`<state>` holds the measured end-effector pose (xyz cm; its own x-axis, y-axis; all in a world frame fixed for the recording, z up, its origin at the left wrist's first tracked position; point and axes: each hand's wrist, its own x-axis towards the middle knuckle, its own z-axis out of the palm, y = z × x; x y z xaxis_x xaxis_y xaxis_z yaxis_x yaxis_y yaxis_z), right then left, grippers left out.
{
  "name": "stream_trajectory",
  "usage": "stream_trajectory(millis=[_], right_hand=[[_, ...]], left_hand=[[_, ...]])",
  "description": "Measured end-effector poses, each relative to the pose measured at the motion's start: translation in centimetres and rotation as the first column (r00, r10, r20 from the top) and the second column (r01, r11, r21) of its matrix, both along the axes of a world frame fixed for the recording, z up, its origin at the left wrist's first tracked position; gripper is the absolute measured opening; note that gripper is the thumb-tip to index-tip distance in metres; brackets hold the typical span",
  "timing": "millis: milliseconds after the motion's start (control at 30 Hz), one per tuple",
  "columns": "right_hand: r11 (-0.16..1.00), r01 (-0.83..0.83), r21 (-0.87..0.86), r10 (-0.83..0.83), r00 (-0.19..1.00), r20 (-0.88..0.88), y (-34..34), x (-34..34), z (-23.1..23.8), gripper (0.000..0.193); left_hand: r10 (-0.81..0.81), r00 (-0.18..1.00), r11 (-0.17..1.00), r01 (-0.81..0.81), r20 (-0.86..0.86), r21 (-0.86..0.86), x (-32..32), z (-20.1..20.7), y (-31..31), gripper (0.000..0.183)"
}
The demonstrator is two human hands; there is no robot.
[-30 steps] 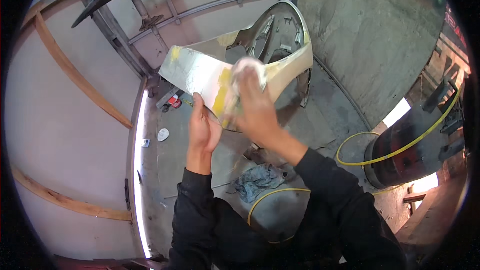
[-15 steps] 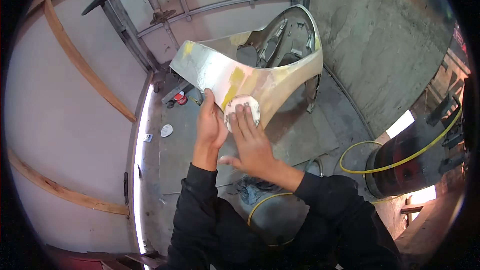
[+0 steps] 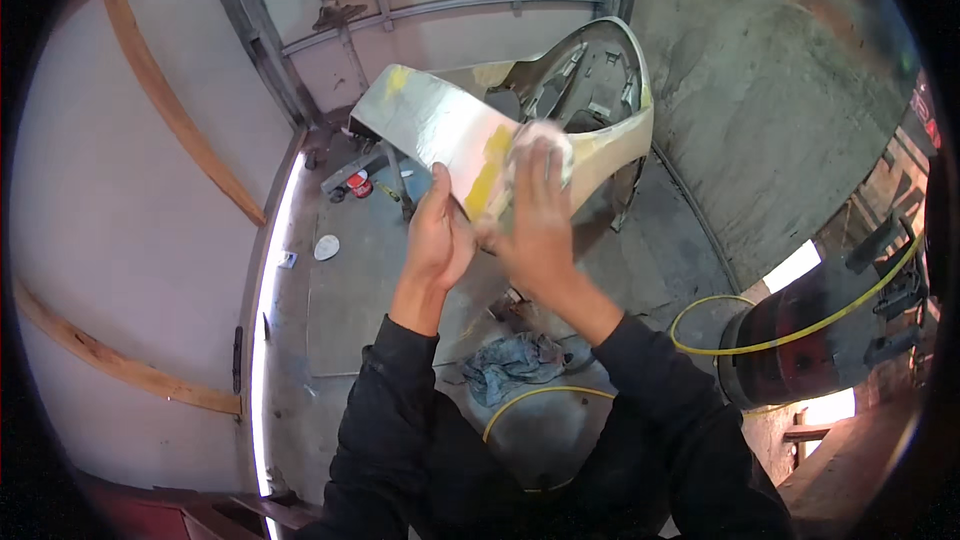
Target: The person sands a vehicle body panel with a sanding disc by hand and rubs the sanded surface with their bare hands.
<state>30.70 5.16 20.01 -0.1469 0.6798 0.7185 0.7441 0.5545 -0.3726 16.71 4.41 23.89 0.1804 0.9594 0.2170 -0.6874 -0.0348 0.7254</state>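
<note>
A large curved car body panel (image 3: pixel 425 120), silver and beige with yellow filler patches, stands in front of me with its rounded opening at the far right. My left hand (image 3: pixel 440 240) grips the panel's near edge, thumb on top; its other fingers are partly hidden. Pressed beneath the flat fingers of my right hand (image 3: pixel 543 225) is a round white sanding disc (image 3: pixel 547 130), lying on the panel's surface to the right of the yellow patch. Motion blurs this hand and the disc.
A crumpled blue-grey rag (image 3: pixel 510 365) and a yellow hose (image 3: pixel 530 396) lie on the floor near me. At right stands a dark cylindrical tank (image 3: pixel 790 335). A small red can (image 3: pixel 358 183) and a white round piece (image 3: pixel 326 247) are left, near the wall (image 3: pixel 150 270).
My right hand has moved the sanding disc up and to the right across the panel. The left hand keeps its hold on the edge, and the view has shifted slightly.
</note>
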Motion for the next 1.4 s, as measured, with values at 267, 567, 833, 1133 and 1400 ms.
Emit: stream_trajectory(millis=[267, 567, 833, 1133, 1400], right_hand=[[0.998, -0.059, -0.010, 0.057, 0.991, -0.118, 0.8, 1.0, -0.2, 0.112], [0.998, -0.059, -0.003, 0.059, 0.993, 0.099, -1.4, 0.7, -1.1, 0.114], [1.000, 0.010, -0.008, -0.011, 0.997, -0.078, 1.4, 1.8, 0.7, 0.116], [1.000, 0.014, -0.019, -0.015, 0.999, -0.037, 0.7, 2.5, 0.2, 0.108], [0.995, -0.091, -0.040, 0.089, 0.995, -0.032, 0.5, 1.0, 0.7, 0.113]], left_hand=[[-0.010, 0.999, 1.000, 0.010, 0.035, 0.004, 0.2, -0.3, 0.3, 0.057], [0.016, 1.000, 1.000, -0.016, 0.026, 0.016, 0.5, 0.6, 0.5, 0.058], [0.010, 0.999, 1.000, -0.011, 0.035, 0.028, 0.9, 0.0, 0.6, 0.059], [0.007, 0.997, 1.000, -0.008, 0.074, 0.019, 1.4, 0.1, -0.2, 0.056], [0.003, 1.000, 1.000, -0.003, 0.018, 0.024, 1.3, 0.2, -0.6, 0.059]])
